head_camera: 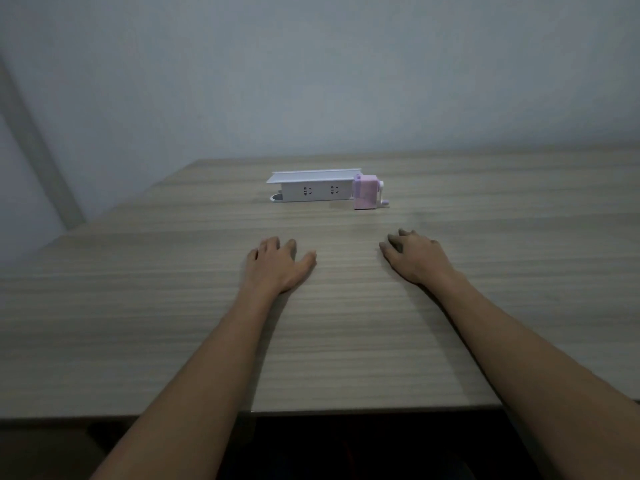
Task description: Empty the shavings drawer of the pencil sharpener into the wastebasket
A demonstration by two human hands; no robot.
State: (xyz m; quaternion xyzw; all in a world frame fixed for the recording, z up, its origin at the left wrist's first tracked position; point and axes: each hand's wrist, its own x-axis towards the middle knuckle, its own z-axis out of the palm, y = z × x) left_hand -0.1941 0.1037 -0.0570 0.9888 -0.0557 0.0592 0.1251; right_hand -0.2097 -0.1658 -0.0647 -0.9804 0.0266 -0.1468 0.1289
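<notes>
A small pink pencil sharpener (366, 192) with a white crank on its right side stands near the far middle of the wooden table (173, 323). Its drawer looks closed. My left hand (280, 263) rests palm down on the table, fingers loosely apart, well short of the sharpener. My right hand (414, 254) also lies on the table with fingers slightly curled, below and a little right of the sharpener. Neither hand holds anything. No wastebasket is in view.
A white power strip (313, 187) with a flat lid-like top lies directly left of the sharpener, touching it. A plain wall stands behind the table. The table's near edge runs across the bottom, with dark space beneath.
</notes>
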